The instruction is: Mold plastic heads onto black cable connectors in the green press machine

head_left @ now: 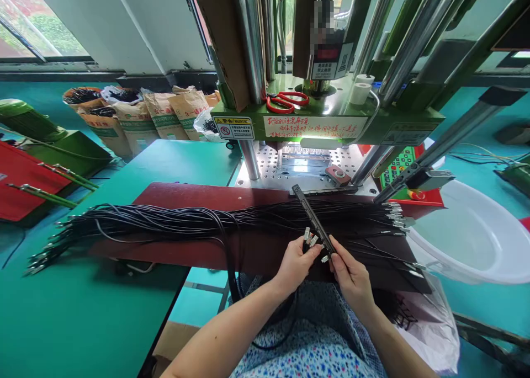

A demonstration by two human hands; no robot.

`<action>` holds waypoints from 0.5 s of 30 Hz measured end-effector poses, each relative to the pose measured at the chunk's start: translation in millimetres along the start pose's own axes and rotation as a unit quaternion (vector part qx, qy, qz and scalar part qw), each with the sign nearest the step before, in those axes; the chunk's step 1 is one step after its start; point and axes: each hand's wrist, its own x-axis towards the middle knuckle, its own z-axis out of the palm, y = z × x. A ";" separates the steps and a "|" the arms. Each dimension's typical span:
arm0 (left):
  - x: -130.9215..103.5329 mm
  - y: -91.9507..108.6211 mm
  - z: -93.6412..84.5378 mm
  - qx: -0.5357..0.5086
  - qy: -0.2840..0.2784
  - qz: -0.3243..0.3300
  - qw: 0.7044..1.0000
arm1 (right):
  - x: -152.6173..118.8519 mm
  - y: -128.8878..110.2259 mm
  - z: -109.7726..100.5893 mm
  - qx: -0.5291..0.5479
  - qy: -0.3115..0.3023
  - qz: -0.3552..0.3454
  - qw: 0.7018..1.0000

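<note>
Several black cable ends with silver connectors (311,239) are pinched in my left hand (296,263), close to the middle of the board. My right hand (351,273) grips the near end of a narrow dark bar (312,215), which slants up and to the left over the cables. A small connector shows between the two hands, near the bar's lower end. Beneath and beyond them, a long bundle of black cables (165,221) lies across the dark red board (153,252), its metal ends at the far left and at the right.
Ahead stands a green press (248,113) with red scissors (287,101) on its ledge and a perforated metal bed (265,165) below. A white tub (467,234) is at the right. Paper sacks (157,116) stand at the back left, beyond the green table (83,312).
</note>
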 end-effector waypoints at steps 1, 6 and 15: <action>0.6 0.4 -1.0 0.003 -0.014 0.008 1.000 | 0.6 -0.6 0.1 0.002 -0.002 0.005 1.000; 8.0 9.3 -10.7 -0.032 0.000 0.058 0.998 | 2.8 -7.7 -0.6 0.145 0.033 0.131 0.980; 10.5 10.1 -10.8 -0.084 -0.045 -0.014 0.995 | 3.0 -14.3 -2.5 0.188 0.028 0.161 0.968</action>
